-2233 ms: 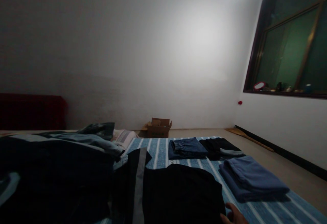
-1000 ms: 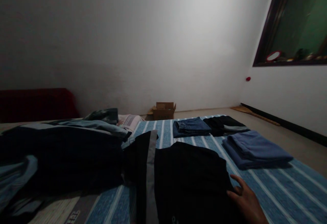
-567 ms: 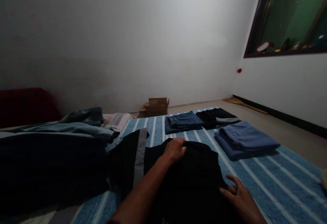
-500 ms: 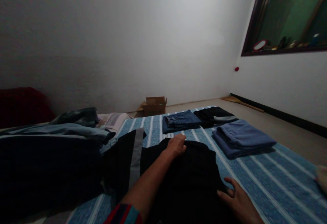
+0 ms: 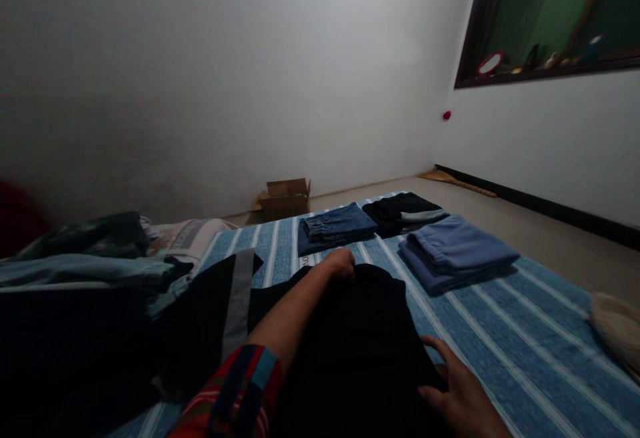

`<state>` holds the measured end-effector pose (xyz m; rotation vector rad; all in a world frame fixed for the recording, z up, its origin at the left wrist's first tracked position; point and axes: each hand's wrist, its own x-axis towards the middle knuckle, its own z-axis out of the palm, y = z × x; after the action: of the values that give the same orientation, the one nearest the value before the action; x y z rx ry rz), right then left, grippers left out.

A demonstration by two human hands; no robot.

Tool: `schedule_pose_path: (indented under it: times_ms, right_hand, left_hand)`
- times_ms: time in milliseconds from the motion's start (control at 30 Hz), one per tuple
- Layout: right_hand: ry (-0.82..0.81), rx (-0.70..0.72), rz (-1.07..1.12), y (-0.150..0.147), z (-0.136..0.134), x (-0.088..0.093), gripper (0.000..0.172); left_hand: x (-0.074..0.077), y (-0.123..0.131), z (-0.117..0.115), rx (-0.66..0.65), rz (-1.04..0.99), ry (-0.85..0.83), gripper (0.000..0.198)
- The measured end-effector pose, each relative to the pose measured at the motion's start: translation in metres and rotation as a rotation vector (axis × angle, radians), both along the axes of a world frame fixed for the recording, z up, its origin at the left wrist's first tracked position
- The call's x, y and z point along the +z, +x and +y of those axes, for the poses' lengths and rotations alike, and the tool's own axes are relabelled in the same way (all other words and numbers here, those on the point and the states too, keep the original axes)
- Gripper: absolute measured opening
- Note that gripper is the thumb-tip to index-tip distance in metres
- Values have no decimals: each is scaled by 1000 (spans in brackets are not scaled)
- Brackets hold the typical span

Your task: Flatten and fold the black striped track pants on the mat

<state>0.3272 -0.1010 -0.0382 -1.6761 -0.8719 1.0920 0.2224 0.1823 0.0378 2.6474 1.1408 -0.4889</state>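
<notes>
A black garment (image 5: 365,338) lies flat on a blue striped sheet (image 5: 525,345) in front of me. My left hand (image 5: 340,263) reaches across it and is closed on its far edge. Low at the right, my right hand (image 5: 457,391) rests on the garment's near right edge with fingers spread. My left sleeve (image 5: 235,391) is red with blue stripes.
Folded clothes lie beyond: blue jeans (image 5: 335,226), a black piece (image 5: 403,210), a blue fleece (image 5: 455,251). A heap of dark and denim clothes (image 5: 90,285) fills the left. A cardboard box (image 5: 285,197) stands by the wall. A pale fuzzy object (image 5: 617,325) lies at the right.
My left arm has come into view and reached over to the black garment's far edge, closing on it. The camera has tilted down and turned right. My right hand stays on the near edge.
</notes>
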Motion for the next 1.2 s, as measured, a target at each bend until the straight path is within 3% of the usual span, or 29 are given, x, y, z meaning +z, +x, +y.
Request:
schedule_pose_path:
  times_ms: [167, 333, 467, 633, 767, 900, 1033, 1200]
  right_hand:
    - [-8, -40, -330, 36, 15, 14, 64]
    - [-30, -37, -571, 65, 22, 2, 57]
    - [-37, -16, -545, 71, 17, -9, 58]
    - [-56, -8, -544, 75, 14, -8, 57]
    - [-94, 12, -579, 86, 10, -4, 60]
    - [-137, 27, -549, 97, 6, -8, 62]
    - [-151, 44, -629, 105, 3, -19, 62]
    - [-207, 116, -857, 111, 0, -28, 56]
  left_hand:
    - [21, 17, 1, -4, -201, 233, 32]
    - [6, 11, -21, -19, -323, 311, 37]
    - [-9, -22, -46, -44, -344, 291, 28]
    - [-10, -83, -86, -12, -375, 260, 23]
    - [-13, -133, -127, 77, -390, 276, 22]
    - [-20, -171, -168, 86, -384, 273, 15]
    - [-26, -185, -194, 64, -434, 243, 18]
    - [-34, -180, -205, 10, -451, 215, 33]
